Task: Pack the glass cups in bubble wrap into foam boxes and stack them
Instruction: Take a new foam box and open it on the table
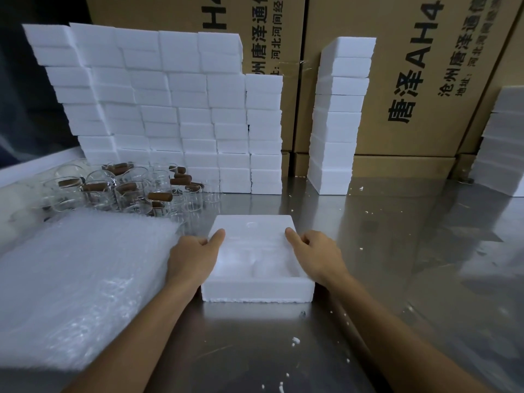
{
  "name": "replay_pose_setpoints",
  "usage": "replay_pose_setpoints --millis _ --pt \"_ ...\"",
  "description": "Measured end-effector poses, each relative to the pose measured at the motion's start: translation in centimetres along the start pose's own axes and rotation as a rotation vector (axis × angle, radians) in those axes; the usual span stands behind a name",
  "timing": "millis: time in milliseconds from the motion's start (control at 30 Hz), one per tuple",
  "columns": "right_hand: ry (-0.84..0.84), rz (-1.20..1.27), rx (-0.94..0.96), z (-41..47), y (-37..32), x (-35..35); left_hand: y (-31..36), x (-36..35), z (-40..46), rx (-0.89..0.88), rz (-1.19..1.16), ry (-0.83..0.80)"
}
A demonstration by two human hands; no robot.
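Observation:
A white foam box [256, 290] lies on the steel table in front of me, its moulded hollow facing up. My left hand [192, 255] grips its left side, thumb over the top edge. My right hand [313, 252] grips its right side the same way. A pile of bubble wrap sheets [76, 282] lies to the left of the box. Behind the wrap stand several glass cups [127, 188] with brown wooden handles. I cannot tell whether anything lies in the box's hollow.
A wall of stacked foam boxes [170, 114] rises at the back left. A single tall foam stack [338, 117] stands at back centre, another [502, 143] at the right edge. Cardboard cartons [411, 80] stand behind. Foam crumbs dot the steel table [397, 251].

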State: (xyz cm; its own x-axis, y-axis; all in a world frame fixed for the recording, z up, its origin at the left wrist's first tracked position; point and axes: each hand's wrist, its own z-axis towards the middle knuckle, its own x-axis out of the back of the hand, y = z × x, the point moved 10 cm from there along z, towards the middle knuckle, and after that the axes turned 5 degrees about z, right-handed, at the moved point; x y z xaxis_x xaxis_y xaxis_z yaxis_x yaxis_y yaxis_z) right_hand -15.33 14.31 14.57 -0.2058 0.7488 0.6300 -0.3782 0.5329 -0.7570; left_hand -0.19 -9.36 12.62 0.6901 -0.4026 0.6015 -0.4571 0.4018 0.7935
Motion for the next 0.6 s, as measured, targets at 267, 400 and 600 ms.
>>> replay_pose_setpoints --millis 267,400,600 --pt "-0.061 -0.050 -0.112 1.8 -0.1 -0.8 1.3 -0.8 0.1 -0.134 -0.091 -0.087" --pt "-0.063 -0.276 -0.105 2.1 -1.9 -1.7 1.4 -1.0 0.2 -0.171 -0.074 -0.110" --pt "-0.057 -0.200 0.340 3.1 -12.5 -6.2 1.6 -0.7 -0.1 -0.161 -0.113 -0.074"
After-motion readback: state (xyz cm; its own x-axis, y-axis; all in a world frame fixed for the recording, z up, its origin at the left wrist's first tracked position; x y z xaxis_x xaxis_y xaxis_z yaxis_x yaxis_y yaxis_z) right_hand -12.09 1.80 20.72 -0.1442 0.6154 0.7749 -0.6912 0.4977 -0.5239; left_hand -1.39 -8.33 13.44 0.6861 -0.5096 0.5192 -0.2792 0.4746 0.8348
